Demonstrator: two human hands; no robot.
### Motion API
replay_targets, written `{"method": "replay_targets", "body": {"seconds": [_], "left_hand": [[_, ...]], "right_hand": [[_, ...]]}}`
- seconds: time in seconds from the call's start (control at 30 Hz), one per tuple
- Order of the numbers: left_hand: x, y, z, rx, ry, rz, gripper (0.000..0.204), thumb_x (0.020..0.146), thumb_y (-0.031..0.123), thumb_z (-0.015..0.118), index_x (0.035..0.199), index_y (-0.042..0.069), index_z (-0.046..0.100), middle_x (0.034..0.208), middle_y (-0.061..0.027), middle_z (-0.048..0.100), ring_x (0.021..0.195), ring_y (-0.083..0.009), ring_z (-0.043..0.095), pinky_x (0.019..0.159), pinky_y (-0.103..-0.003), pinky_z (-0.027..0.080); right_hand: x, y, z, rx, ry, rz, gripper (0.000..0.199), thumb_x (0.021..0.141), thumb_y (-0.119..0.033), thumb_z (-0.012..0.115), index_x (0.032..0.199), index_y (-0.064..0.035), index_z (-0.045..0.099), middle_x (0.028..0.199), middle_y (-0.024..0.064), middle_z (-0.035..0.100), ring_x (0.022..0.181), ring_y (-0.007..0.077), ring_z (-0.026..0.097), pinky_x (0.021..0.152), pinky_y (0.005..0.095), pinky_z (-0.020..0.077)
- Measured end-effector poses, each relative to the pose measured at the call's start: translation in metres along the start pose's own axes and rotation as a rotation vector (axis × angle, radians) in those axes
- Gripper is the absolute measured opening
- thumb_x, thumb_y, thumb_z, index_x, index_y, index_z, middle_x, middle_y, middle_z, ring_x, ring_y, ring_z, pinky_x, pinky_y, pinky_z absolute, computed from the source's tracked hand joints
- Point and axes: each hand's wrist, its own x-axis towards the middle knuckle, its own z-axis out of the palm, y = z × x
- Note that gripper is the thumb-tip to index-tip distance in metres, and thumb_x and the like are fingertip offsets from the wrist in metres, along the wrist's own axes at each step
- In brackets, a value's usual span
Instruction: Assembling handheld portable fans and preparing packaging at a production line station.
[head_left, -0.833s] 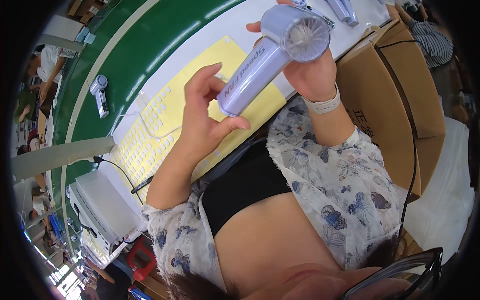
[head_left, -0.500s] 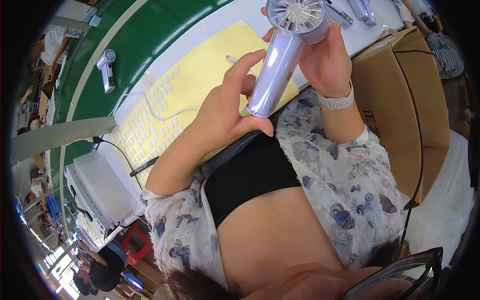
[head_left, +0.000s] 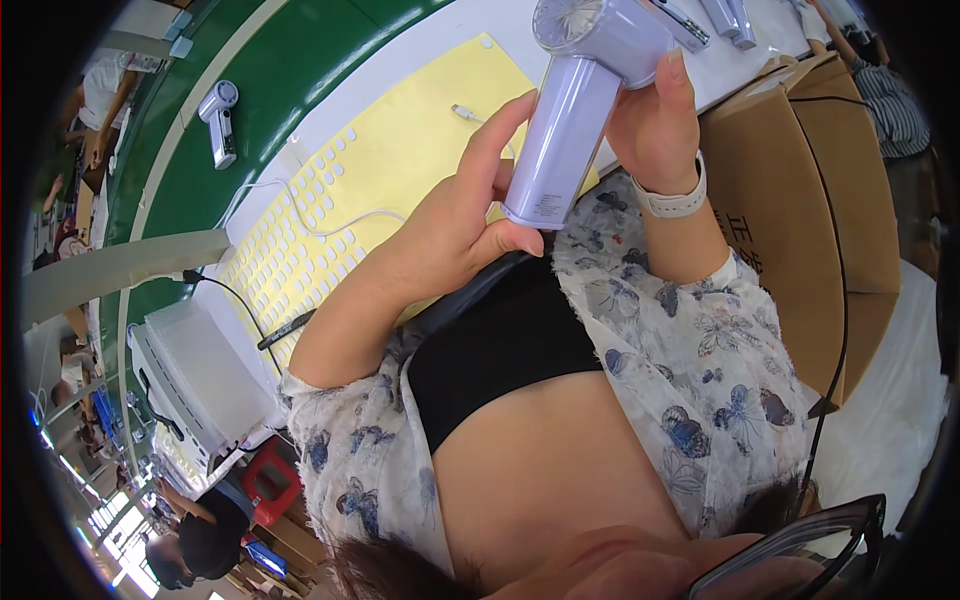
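1. The lilac handheld fan (head_left: 585,100) was held upright above the yellow sticker sheet (head_left: 400,180), its round grille head at the top, probably so its handle could be looked over.
2. The right hand (head_left: 660,125) was wrapped around the upper handle just under the head, fingers closed on it (carrying the weight).
3. The left hand (head_left: 460,225) steadied the handle's base, thumb pressed beneath, fingers spread along the side.
4. A second fan (head_left: 220,120) lay well apart on the green belt (head_left: 290,90).

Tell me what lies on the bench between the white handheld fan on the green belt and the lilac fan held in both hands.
In the head view, the yellow perforated mat lies between the white fan and the lilac fan, with a white cable trailing across it.
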Motion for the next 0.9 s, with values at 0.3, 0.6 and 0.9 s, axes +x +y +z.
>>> {"method": "replay_targets", "body": {"seconds": [0.3,0.6,0.9], "left_hand": [[-0.003,0.012,0.0,0.467,0.131,0.131,0.107,0.067,0.051,0.074,0.146,0.004,0.02,0.116,-0.0114,0.057,0.093,-0.0229,0.058,0.087,-0.034,0.045],[-0.001,0.017,-0.003,0.507,0.052,0.24,0.09,0.069,0.026,0.078,0.144,0.014,0.029,0.097,-0.0162,0.061,0.096,-0.0375,0.058,0.082,-0.041,0.046],[0.005,0.007,-0.018,0.588,0.129,0.27,0.068,0.082,0.014,0.069,0.14,0.01,0.034,0.126,-0.0158,0.048,0.107,-0.0309,0.055,0.092,-0.04,0.046]], "right_hand": [[0.002,-0.042,0.063,-0.252,0.423,0.412,0.083,0.084,-0.053,0.056,0.144,-0.0019,0.028,0.115,0.0163,0.057,0.097,0.026,0.06,0.086,0.0379,0.0479],[0.003,-0.043,0.051,-0.077,0.153,0.332,0.066,0.092,-0.049,0.037,0.142,-0.0058,0.032,0.1,0.0248,0.061,0.083,0.0297,0.062,0.075,0.037,0.0513],[0.031,-0.13,0.032,0.045,-0.089,0.464,0.076,0.069,-0.019,0.081,0.13,-0.0012,0.04,0.122,0.0226,0.05,0.093,0.0295,0.062,0.082,0.0356,0.0518]]}}
